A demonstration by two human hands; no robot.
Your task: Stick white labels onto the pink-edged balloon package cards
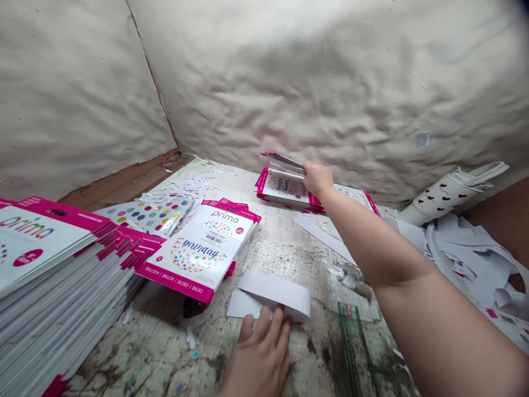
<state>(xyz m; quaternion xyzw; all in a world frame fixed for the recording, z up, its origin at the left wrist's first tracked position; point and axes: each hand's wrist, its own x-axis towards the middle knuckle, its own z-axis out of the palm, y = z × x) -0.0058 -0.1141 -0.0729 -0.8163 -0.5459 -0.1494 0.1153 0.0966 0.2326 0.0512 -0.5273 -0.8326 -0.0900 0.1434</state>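
My right hand (319, 177) reaches to the far side of the table, its fingers closed on the edge of a thin balloon packet (285, 161). That packet is tilted up above a stack of pink-and-white balloon packets (285, 184). Near the front, my left hand (264, 344) lies with its fingers stretched out at a folded white paper strip (276, 292). One of its fingertips goes under the strip's upper fold. Left of the strip is a small pile of balloon packets (198, 248) printed "prima" and "Birthday".
A tall stack of packets (61, 275) fills the left side. Behind it lie a dotted sheet (152, 215) and white paper shreds (177, 190). At right, a white tumbler with hearts (446, 196) leans beside curled paper scraps (475, 264). A fabric-covered wall (289, 99) closes the back.
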